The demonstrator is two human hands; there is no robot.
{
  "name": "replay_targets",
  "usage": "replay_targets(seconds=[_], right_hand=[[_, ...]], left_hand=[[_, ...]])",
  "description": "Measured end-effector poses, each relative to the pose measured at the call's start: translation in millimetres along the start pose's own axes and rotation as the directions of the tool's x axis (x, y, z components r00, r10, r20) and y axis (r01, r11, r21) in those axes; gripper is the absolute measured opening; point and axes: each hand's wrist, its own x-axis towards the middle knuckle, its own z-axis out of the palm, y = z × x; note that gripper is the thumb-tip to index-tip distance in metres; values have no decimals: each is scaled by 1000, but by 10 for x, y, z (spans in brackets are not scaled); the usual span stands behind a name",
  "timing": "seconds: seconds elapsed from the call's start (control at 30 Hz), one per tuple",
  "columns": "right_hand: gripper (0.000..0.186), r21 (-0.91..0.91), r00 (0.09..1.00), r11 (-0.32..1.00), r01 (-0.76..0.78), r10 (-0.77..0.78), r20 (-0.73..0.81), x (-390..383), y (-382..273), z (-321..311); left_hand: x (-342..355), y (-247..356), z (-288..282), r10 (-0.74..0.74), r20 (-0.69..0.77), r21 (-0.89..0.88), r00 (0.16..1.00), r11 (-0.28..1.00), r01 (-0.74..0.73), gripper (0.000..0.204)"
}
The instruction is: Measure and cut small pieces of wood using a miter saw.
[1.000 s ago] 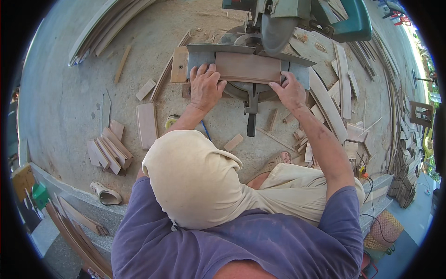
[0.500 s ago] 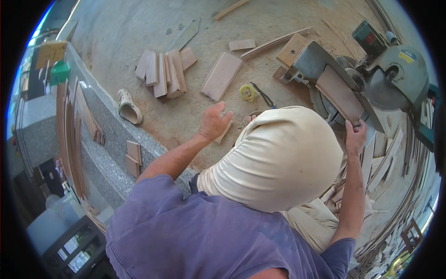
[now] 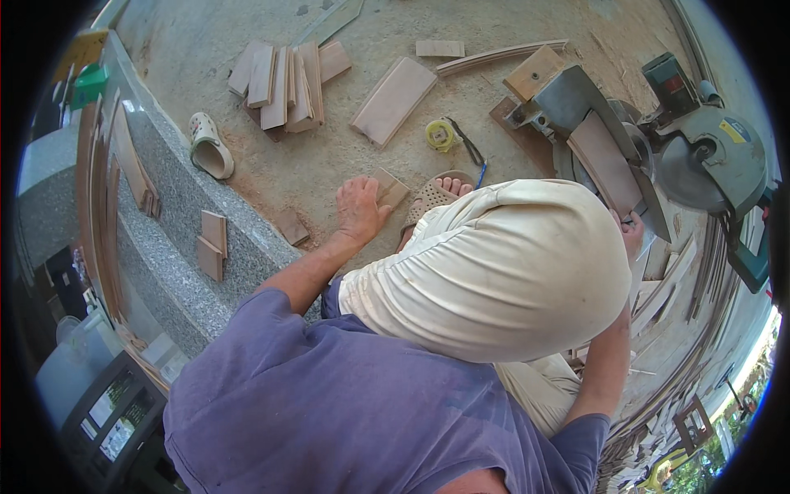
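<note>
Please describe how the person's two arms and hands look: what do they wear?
Both arms come out of short purple sleeves and are bare from there down. The left hand wears no glove, ring or watch. The right hand is mostly hidden behind the cream cloth, so nothing on it can be told.

Offcuts and gear scattered over a dusty concrete floor

A stack of short boards (image 3: 284,78) lies near a single flat plank (image 3: 393,100); a yellow tape measure (image 3: 441,135) sits beside it. A pale clog (image 3: 207,146) rests by the grey stone ledge (image 3: 177,239), which carries two small wood blocks (image 3: 211,244). Curved trim strips (image 3: 699,329) pile up at the right.
</note>
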Motion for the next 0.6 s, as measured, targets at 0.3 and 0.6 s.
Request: replay_targets(seconds=[0.3, 0.6], right_hand=[[67, 47, 999, 997, 53, -53, -13, -72, -64, -61], [27, 211, 952, 933, 292, -304, 27, -639, -665, -63]], left_hand=[[568, 74, -329, -163, 360, -847, 919, 355, 395, 45], [1501, 1290, -1013, 461, 464, -886, 756, 236, 400, 34]])
